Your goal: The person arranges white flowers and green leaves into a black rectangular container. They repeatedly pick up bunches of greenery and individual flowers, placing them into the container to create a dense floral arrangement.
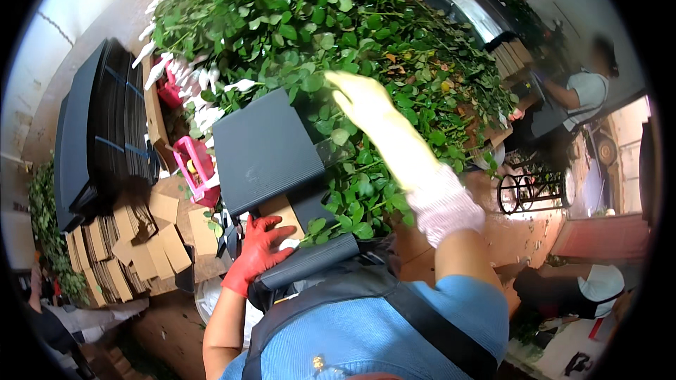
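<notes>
Had the left hand (259, 257), gloved in red, low in front of the body, fingers spread and bent over a brown cardboard piece (285, 215), with a white flower head (287, 244) right at the fingertips. Could not tell the firmness of that grip, or any hold on the flower. Saw a short leafy bunch (359, 214) just right of those fingers, and a dark folded sheet (310, 264) below them, nearest the body. Reached forward with the right hand (366, 98), in a pale yellow glove, thumb and forefinger parted, nothing visible between them. Had those right fingers above a broad heap of leafy stems (282, 17), spreading beyond and to both sides. Noticed white wrapped heads (204, 118) to the left of the right fingers, at the heap's edge. Found a dark grey ridged block (260, 151) between both sets of fingers, just beyond the left. Saw a pink crate (193, 169) beyond and left of the left fingers. Noted, farther left of them, loose cardboard pieces (169, 250) on the bench (169, 186) and a tall strapped stack of dark sheets (79, 134). Glimpsed a co-worker (588, 91) well to the right of the right fingers.
</notes>
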The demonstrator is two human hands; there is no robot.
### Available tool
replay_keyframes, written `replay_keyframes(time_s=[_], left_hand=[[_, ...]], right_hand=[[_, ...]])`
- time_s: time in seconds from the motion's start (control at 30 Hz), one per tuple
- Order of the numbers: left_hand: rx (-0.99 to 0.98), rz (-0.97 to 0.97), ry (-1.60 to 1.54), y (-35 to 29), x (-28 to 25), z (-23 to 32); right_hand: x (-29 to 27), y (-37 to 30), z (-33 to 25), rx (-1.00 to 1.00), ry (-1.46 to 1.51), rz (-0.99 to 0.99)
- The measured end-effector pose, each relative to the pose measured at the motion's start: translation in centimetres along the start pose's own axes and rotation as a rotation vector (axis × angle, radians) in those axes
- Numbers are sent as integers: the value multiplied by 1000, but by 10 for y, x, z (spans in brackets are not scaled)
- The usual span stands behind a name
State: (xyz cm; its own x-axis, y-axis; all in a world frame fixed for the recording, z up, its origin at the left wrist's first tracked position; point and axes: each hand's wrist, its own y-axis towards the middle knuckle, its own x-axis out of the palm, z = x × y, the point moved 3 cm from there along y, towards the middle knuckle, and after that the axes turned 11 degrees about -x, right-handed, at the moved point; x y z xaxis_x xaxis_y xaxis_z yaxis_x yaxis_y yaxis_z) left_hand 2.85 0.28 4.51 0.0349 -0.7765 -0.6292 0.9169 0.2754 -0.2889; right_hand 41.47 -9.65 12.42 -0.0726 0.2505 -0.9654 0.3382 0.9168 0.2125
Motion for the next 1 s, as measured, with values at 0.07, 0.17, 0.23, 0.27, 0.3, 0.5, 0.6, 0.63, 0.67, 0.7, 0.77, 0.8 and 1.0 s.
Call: replay_keyframes(time_s=[0.07, 0.17, 0.23, 0.27, 0.3, 0.5, 0.6, 0.63, 0.67, 0.7, 0.77, 0.8, 1.0], left_hand=[[42, -40, 80, 0, -2, -1], [81, -79, 62, 6, -3, -3], [51, -52, 60, 4, -3, -5], [31, -45, 49, 0, -1, -6], [37, -7, 56, -3, -2, -4], [-150, 128, -249, -4, 4, -5], [-3, 205, -129, -7, 15, -23], [10, 210, -197, -5, 6, -4], [17, 236, -227, -5, 6, 0], [33, 221, -184, -5, 6, -3], [68, 196, -99, -4, 9, -12], [59, 221, -125, -6, 11, -16], [86, 162, 60, -3, 12, -20]], right_hand=[[36, 36, 15, 91, -329, -119], [51, 56, 54, 221, -119, -207], [16, 57, 50, 303, 265, 21], [-8, 48, 36, 177, 361, 257], [-38, 31, 22, 51, 453, 498], [-88, -84, -39, -191, 842, 93], [-55, -136, -62, 509, 775, -477], [-35, -150, -60, 711, 698, -547], [-17, -157, -56, 772, 575, -686], [5, -161, -49, 819, 448, -826], [31, -156, -39, 663, 252, -1008], [27, -144, -43, 701, 226, -1055], [30, -183, -24, -191, 249, -687]])
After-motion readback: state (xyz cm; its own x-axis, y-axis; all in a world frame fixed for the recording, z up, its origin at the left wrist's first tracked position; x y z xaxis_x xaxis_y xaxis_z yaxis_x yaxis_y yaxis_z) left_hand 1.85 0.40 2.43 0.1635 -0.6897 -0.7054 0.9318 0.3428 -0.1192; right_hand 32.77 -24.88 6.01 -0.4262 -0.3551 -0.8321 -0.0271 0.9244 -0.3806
